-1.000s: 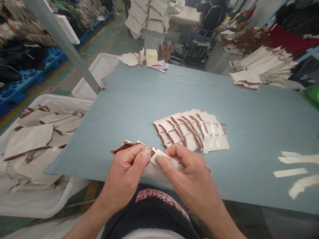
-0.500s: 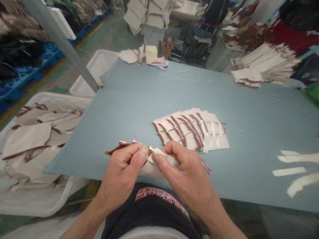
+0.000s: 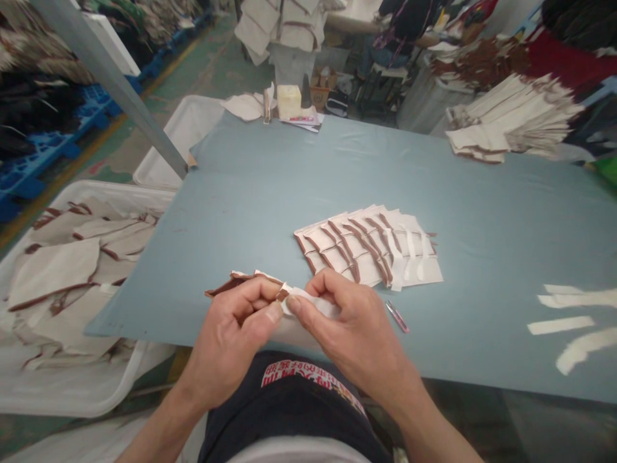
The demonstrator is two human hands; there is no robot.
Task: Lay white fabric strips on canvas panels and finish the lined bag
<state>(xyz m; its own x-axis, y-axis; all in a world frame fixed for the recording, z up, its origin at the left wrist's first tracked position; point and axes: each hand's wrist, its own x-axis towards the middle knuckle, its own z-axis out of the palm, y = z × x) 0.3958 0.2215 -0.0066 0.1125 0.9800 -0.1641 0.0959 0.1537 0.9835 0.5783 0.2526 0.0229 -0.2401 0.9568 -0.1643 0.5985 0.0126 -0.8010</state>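
My left hand [image 3: 236, 328] is closed on a cream fabric piece with brown edging [image 3: 224, 284], held at the table's near edge. A white strip [image 3: 313, 303] lies against that piece, pinched between the thumb and fingers of my right hand [image 3: 349, 328]. Both thumbs nearly meet where strip and brown edge come together; the fingers hide much of the fabric. Just beyond my right hand, a fanned stack of similar cream pieces [image 3: 347, 247] rests on the table, with white strips across its right end. Small pink-handled thread snips [image 3: 397, 316] lie beside the right hand.
Loose white strips [image 3: 562, 325] lie on the blue table [image 3: 241, 193] at the right. A white bin [image 3: 120, 402] of cream pieces stands left, near a slanted metal post [image 3: 120, 90]. At the far right is a larger fabric pile [image 3: 525, 122]. A person [image 3: 402, 29] sits beyond.
My left thumb has shifted slightly down and left, showing more of the brown edge beside the strip. My right hand keeps its pinch. The view has moved slightly.
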